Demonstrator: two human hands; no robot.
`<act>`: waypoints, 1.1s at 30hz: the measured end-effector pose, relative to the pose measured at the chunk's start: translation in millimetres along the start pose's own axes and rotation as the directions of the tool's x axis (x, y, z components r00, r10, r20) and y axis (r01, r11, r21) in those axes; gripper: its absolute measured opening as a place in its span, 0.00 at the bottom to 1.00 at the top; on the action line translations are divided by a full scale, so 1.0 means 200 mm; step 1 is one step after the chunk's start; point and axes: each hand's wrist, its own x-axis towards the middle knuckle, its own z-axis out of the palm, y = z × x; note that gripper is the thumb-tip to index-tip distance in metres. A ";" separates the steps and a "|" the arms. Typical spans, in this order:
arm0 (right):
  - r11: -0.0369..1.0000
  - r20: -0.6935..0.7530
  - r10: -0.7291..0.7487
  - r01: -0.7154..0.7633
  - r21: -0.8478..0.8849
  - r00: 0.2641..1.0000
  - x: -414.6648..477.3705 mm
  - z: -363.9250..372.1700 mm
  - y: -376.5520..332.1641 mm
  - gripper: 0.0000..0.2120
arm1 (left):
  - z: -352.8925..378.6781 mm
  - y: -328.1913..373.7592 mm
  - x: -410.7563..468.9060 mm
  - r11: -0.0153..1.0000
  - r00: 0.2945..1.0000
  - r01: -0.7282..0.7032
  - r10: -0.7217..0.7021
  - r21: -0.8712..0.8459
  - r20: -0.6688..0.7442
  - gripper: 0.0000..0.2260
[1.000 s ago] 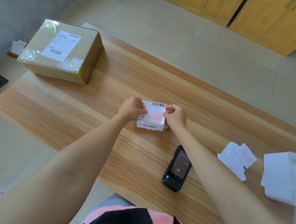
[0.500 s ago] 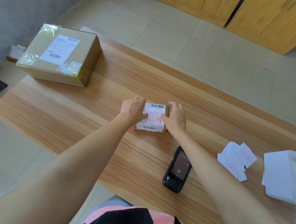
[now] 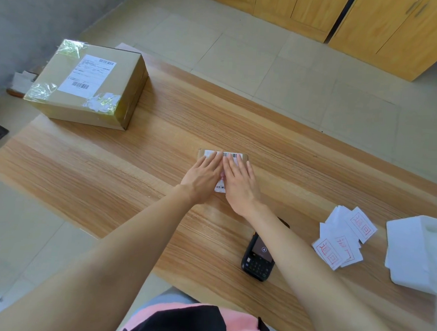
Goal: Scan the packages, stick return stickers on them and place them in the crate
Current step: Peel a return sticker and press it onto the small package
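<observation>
Two hands lie flat, palms down, side by side on a small package (image 3: 234, 156) at the middle of the wooden table (image 3: 135, 165). The left hand (image 3: 202, 176) and right hand (image 3: 238, 182) have straight fingers that press on the package top and grip nothing, and both forearms reach forward from the near edge. Only the package's barcode label shows beyond the fingertips. A handheld scanner (image 3: 258, 254) lies beside the right forearm. Loose return stickers (image 3: 343, 237) lie to its right, and a large cardboard box (image 3: 89, 85) sits far left.
</observation>
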 end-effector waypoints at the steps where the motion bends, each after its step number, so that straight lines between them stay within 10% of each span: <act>1: 1.000 0.032 0.008 -0.007 -0.022 0.999 -0.01 0.01 0.01 0.25 | 0.01 -0.01 -0.01 1.000 1.000 0.006 -0.005 -0.009 0.014 0.25; 33: 0.981 0.162 0.185 -0.192 0.027 0.969 -0.09 0.02 0.11 0.34 | 0.11 -0.03 -0.04 0.995 0.995 0.092 -0.091 -0.032 0.038 0.35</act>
